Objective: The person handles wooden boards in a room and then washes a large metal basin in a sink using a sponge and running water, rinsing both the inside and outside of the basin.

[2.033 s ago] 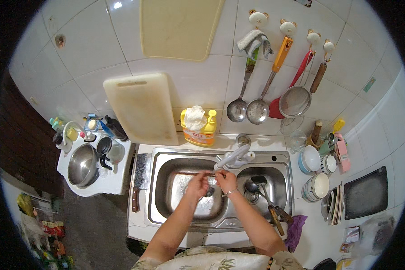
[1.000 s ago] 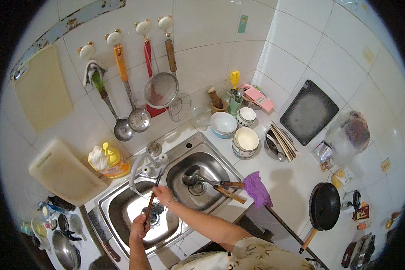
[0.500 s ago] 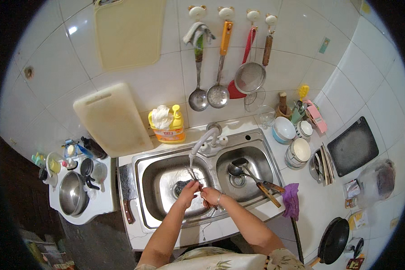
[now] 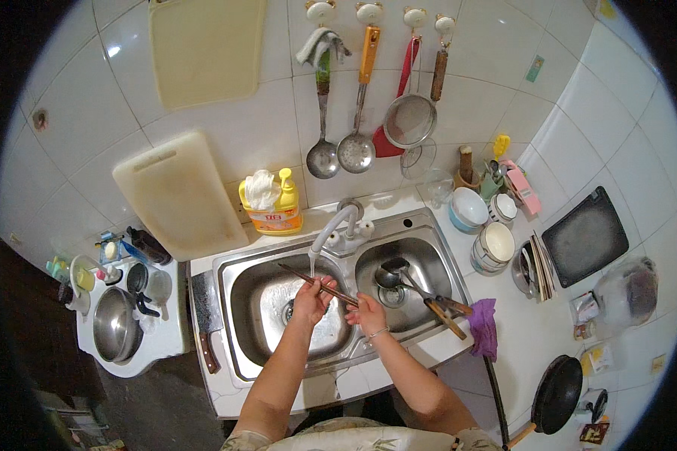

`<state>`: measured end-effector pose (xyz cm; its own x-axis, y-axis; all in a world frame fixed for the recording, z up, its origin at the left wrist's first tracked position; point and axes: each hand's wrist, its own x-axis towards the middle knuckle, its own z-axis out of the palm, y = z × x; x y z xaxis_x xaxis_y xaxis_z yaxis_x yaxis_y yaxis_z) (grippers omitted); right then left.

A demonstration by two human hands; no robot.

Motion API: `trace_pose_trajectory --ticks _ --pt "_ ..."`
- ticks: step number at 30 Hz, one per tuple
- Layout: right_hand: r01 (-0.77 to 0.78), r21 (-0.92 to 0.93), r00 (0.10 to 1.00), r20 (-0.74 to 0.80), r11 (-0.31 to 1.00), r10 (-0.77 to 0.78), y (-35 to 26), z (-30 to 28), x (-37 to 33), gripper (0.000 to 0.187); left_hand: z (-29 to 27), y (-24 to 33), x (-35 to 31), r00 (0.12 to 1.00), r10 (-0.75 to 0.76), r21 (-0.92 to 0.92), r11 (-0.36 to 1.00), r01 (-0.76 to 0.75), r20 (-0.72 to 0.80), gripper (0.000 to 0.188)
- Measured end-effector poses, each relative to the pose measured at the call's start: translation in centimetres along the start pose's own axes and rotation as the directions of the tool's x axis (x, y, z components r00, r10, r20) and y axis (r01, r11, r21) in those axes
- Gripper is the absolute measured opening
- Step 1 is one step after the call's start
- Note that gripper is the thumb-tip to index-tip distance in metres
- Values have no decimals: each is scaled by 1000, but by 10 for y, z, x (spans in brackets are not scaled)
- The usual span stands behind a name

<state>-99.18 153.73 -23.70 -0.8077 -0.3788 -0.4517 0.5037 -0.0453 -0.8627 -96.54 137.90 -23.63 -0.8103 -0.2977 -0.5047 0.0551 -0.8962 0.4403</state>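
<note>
1. Both hands are over the left basin (image 4: 271, 301) of the sink, just under the tap (image 4: 331, 229).
2. Left hand (image 4: 312, 299) is closed around the chopsticks (image 4: 317, 283), near their middle; right hand (image 4: 366, 312) pinches the end nearer the person.
3. The chopsticks lie slantwise under the spout, tips pointing up-left of the hands. A thin stream seems to fall from the tap; hard to be sure.
4. Judging by that, rinsing is under way, not finished: the sticks are not yet set down.
5. Right of the hands, a ladle (image 4: 390, 276) and utensils lie in the other basin, apparently left to wash.
6. A soap bottle (image 4: 277, 207) stands behind the tap.
</note>
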Motion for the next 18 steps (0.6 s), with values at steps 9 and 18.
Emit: trace_pose_trajectory --ticks 9,18 --pt "47 -574 974 209 818 91 -34 -16 -7 25 7 -12 -3 1000 27 34 999 -27 -7 13" --pt "365 -826 929 352 429 -112 -77 -76 -31 30 -78 24 52 939 276 45 961 -272 -207 17"
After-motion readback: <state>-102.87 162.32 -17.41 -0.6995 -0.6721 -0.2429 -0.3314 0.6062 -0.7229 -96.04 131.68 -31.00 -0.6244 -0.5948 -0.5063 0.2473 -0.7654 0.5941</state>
